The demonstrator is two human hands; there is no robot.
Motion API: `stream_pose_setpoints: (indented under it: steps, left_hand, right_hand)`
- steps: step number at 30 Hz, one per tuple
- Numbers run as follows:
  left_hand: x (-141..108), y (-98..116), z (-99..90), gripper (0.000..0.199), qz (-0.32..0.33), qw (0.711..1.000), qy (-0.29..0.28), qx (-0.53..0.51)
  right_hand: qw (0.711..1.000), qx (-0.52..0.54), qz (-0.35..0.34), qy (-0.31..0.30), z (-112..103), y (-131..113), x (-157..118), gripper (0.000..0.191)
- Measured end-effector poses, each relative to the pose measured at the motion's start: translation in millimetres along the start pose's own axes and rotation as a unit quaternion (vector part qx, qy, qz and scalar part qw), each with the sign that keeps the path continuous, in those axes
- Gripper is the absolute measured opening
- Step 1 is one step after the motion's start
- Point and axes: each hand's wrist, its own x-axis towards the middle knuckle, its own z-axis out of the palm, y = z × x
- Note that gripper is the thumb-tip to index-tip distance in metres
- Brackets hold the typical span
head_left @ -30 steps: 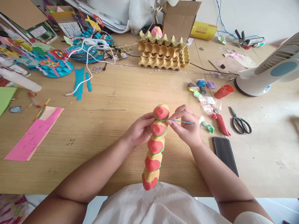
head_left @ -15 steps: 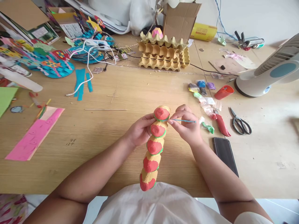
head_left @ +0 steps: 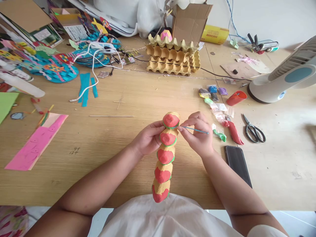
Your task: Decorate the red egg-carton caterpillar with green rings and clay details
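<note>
A strip of egg carton (head_left: 165,156) runs down from between my hands toward my lap, its several cups covered in part with red clay and edged in green. My left hand (head_left: 151,136) grips its upper left side, the fingers partly hidden behind the cups. Between the thumb and fingers of my right hand (head_left: 198,133) is a thin blue stick tool (head_left: 196,129). The tool's tip touches the green edge under the topmost red cup. Bare tan carton shows around the red patches.
Right of my hands lie clay packets (head_left: 214,93), a red cup (head_left: 236,97), a red-handled cutter (head_left: 234,131), scissors (head_left: 254,129) and a phone (head_left: 238,165). Egg trays (head_left: 170,67) stand at the back, a fan (head_left: 283,74) at right. A pink strip (head_left: 37,143) and thin stick (head_left: 111,116) lie left.
The lower end of the carton strip has swung slightly to the right. The outer end of the blue stick tool has dipped a little, with my right hand shifting slightly.
</note>
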Motion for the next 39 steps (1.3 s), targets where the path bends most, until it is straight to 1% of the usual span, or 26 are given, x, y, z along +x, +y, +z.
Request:
stream_pose_setpoints:
  steps: [5, 8, 11, 14, 17, 20, 22, 26, 30, 33, 37, 39]
  left_hand:
    - [0.7, -0.5, -0.5, 0.012, 0.004, 1.0, 0.017, -0.004]
    - [0.4, 0.2, -0.2, 0.014, 0.0, 1.0, 0.027, -0.009]
    - [-0.2, 1.3, 0.0, 0.014, -0.025, 0.999, 0.034, -0.019]
    - [-0.6, 2.0, 0.0, 0.012, -0.044, 0.998, 0.027, -0.024]
    - [-1.0, 2.1, 0.4, 0.012, -0.047, 0.999, 0.011, -0.019]
    - [-1.7, 2.1, 2.0, 0.012, -0.046, 0.999, 0.011, -0.016]
    - [-2.0, 2.2, 3.0, 0.01, -0.048, 0.999, 0.014, -0.019]
    - [-1.9, 2.1, 3.7, 0.006, -0.05, 0.999, 0.003, -0.018]
    - [-1.7, 1.8, 2.8, 0.006, -0.04, 0.999, 0.003, -0.014]
    - [-1.9, 1.8, 2.0, 0.009, -0.039, 0.999, 0.001, -0.012]
    - [-2.2, 1.8, 1.2, 0.015, -0.026, 1.0, 0.011, -0.009]
    - [-2.3, 1.9, 1.3, 0.016, -0.026, 0.999, 0.012, -0.013]
  right_hand:
    - [1.0, -0.019, 0.006, -0.001, -0.5, -1.6, 0.0, 0.009]
    - [1.0, 0.014, 0.017, -0.02, -2.1, 0.1, 0.6, 0.009]
    - [0.996, 0.063, 0.043, -0.045, -4.7, 3.8, 1.9, 0.01]
    - [0.994, 0.086, 0.055, -0.05, -7.0, 6.5, 4.0, 0.013]
    - [0.993, 0.085, 0.065, -0.052, -8.0, 6.7, 5.8, 0.017]
    - [0.992, 0.078, 0.08, -0.054, -8.1, 5.7, 5.9, 0.019]
    - [0.992, 0.081, 0.08, -0.053, -8.1, 5.4, 5.4, 0.018]
    - [0.992, 0.088, 0.069, -0.05, -8.0, 5.8, 4.9, 0.015]
    - [0.994, 0.078, 0.065, -0.051, -8.2, 6.4, 5.9, 0.017]
    - [0.993, 0.079, 0.063, -0.053, -8.7, 6.8, 6.3, 0.018]
    - [0.991, 0.099, 0.052, -0.075, -9.1, 6.6, 5.6, 0.016]
    - [0.992, 0.09, 0.049, -0.075, -8.7, 5.9, 5.1, 0.016]
